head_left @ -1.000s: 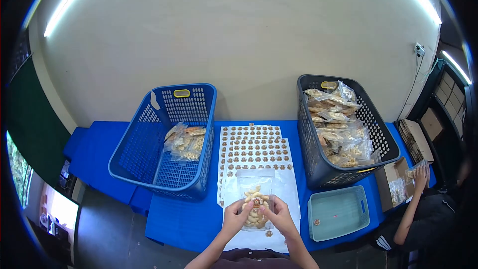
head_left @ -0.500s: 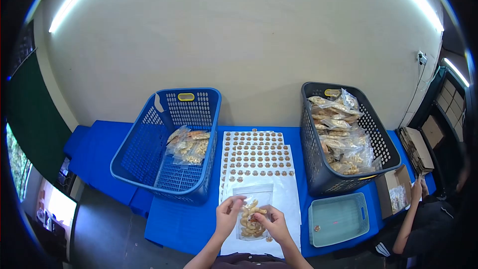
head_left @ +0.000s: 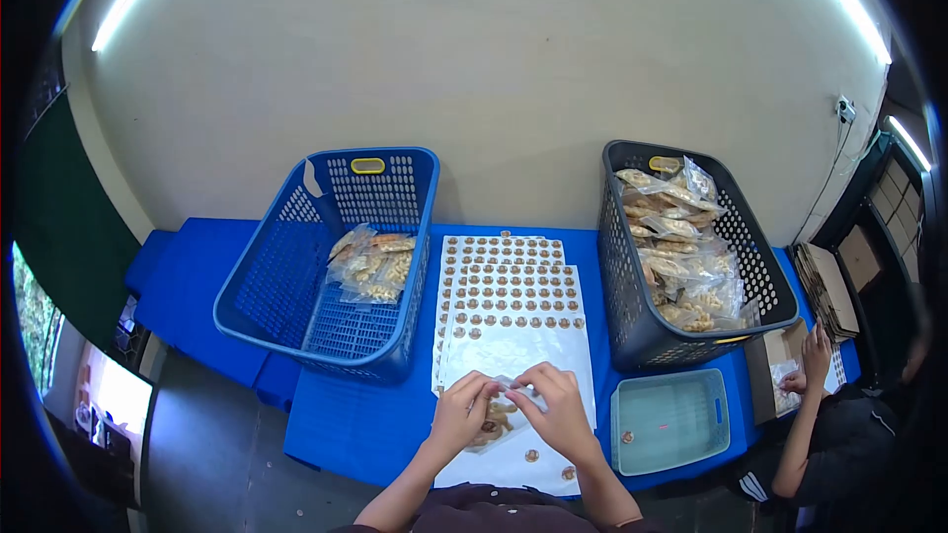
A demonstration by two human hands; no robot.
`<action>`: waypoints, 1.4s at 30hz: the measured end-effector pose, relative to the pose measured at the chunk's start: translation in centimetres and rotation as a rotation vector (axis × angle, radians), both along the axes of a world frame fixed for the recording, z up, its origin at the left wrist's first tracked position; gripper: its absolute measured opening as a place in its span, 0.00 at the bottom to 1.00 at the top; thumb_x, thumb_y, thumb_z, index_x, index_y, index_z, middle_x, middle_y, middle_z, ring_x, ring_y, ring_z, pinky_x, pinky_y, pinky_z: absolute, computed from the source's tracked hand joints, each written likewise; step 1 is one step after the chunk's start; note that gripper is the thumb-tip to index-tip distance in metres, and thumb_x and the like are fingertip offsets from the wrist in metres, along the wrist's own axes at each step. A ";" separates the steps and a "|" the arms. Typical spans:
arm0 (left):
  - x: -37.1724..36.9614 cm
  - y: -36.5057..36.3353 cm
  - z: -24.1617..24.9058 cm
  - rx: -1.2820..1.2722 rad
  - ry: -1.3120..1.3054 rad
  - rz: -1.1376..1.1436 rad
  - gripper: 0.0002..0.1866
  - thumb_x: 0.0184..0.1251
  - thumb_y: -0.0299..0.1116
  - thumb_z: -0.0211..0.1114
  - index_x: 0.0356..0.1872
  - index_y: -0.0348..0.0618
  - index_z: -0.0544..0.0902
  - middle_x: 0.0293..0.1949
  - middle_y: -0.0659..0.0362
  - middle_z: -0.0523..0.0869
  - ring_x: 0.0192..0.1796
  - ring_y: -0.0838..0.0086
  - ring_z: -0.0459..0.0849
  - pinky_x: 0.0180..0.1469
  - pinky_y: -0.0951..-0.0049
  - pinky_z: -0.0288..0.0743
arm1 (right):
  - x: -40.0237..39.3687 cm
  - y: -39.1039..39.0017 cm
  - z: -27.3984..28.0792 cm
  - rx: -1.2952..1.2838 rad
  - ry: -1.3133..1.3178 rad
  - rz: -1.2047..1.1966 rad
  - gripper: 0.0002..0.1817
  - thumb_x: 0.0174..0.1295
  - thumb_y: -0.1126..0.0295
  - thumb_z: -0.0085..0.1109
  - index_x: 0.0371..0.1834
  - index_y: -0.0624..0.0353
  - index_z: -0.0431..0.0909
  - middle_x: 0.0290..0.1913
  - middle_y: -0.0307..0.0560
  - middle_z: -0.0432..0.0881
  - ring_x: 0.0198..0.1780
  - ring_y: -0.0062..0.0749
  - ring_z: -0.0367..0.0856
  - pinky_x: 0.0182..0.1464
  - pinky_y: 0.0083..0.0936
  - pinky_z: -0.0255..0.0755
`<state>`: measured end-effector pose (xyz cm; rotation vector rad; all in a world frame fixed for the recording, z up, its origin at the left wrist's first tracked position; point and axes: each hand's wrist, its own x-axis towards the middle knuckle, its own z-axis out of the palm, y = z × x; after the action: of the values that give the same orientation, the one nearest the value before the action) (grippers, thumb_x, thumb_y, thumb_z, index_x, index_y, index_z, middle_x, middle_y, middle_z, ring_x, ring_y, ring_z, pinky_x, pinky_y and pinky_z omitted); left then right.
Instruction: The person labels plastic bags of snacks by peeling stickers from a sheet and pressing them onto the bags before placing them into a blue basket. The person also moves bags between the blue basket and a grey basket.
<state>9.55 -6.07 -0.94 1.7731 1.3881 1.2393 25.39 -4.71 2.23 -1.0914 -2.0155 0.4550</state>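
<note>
A clear plastic bag of pale curved snacks hangs over the white sticker sheets at the front of the blue table. My left hand pinches the top edge of this bag on its left side. On the right side of the same edge, my right hand has its fingers closed on the plastic. Both hands partly cover the bag. Rows of small round brown stickers fill the upper part of the sheets, and a couple lie near the bottom edge.
A blue basket holds a few filled bags at the left. The dark basket at the right holds several. Nearer stand a pale green tray and a cardboard box, where another person's hand reaches.
Both my hands have moved to the bag's top edge and now grip it from either side. The bag has tipped and is more hidden. The other person's hand has shifted over the box.
</note>
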 end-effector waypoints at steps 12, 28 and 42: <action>-1.0 -0.9 1.0 0.260 -0.001 0.164 0.08 0.58 0.28 0.59 0.21 0.37 0.78 0.19 0.56 0.76 0.20 0.70 0.74 0.21 0.75 0.64 | -2.1 -1.3 -0.2 -0.214 0.226 0.112 0.08 0.50 0.72 0.58 0.21 0.62 0.70 0.22 0.44 0.71 0.23 0.32 0.71 0.28 0.25 0.64; -2.7 0.2 2.2 0.231 -0.053 0.324 0.08 0.58 0.26 0.58 0.21 0.36 0.78 0.17 0.58 0.74 0.18 0.73 0.72 0.22 0.77 0.62 | -1.7 -2.4 -0.8 -0.331 0.339 0.183 0.07 0.51 0.76 0.57 0.21 0.66 0.70 0.22 0.44 0.73 0.23 0.24 0.72 0.26 0.19 0.67; -3.3 -0.4 1.4 0.229 -0.152 0.218 0.05 0.54 0.24 0.60 0.32 0.35 0.78 0.30 0.56 0.78 0.33 0.75 0.77 0.38 0.79 0.69 | -1.5 -2.5 -3.1 -0.549 0.720 -0.078 0.03 0.56 0.77 0.54 0.28 0.67 0.76 0.26 0.41 0.77 0.29 0.18 0.75 0.34 0.15 0.68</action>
<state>6.27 -6.43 0.46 1.6652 1.4270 1.6716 23.92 -7.19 -0.86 -1.0964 -1.2305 1.2131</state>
